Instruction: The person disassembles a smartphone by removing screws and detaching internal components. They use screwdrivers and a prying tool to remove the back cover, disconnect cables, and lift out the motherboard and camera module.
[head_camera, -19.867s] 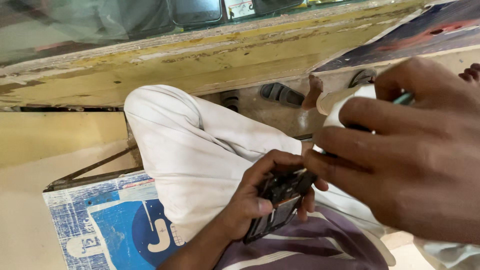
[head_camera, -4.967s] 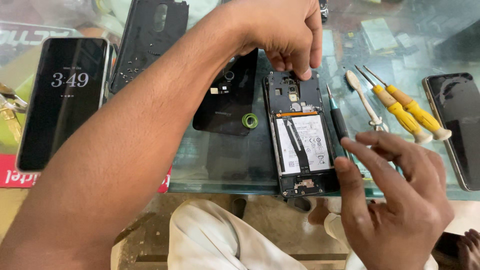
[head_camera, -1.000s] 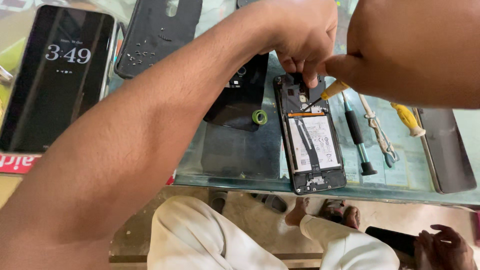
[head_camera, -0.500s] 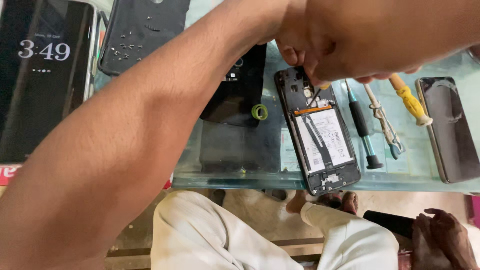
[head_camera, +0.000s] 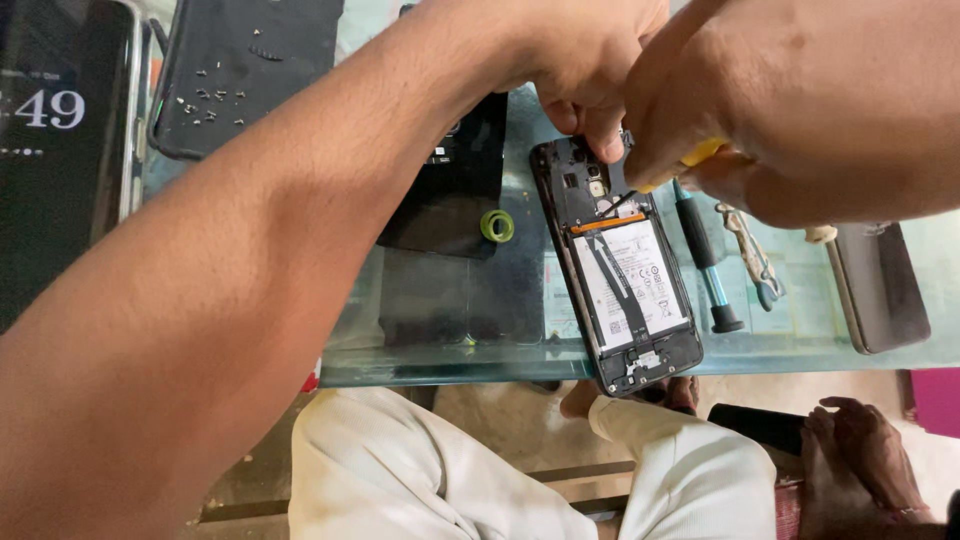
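Since the frame half a second earlier, both hands had closed in further over the top of the opened phone (head_camera: 620, 270), hiding more of its camera end. The right hand (head_camera: 800, 110) was clamped on a yellow-handled screwdriver (head_camera: 690, 160), its tip down among the small parts above the white battery (head_camera: 630, 280). The left hand (head_camera: 590, 70) pinched the phone's upper edge, fingers together, steadying it. Keeping the tip upright and the pressure light would probably serve best. Just right lay a black-and-blue driver (head_camera: 705, 260) and metal tweezers (head_camera: 750, 255), leaving little room. The phone's lower end overhung the glass table's (head_camera: 450, 350) front edge; a green ring (head_camera: 496, 226) sat to the left.
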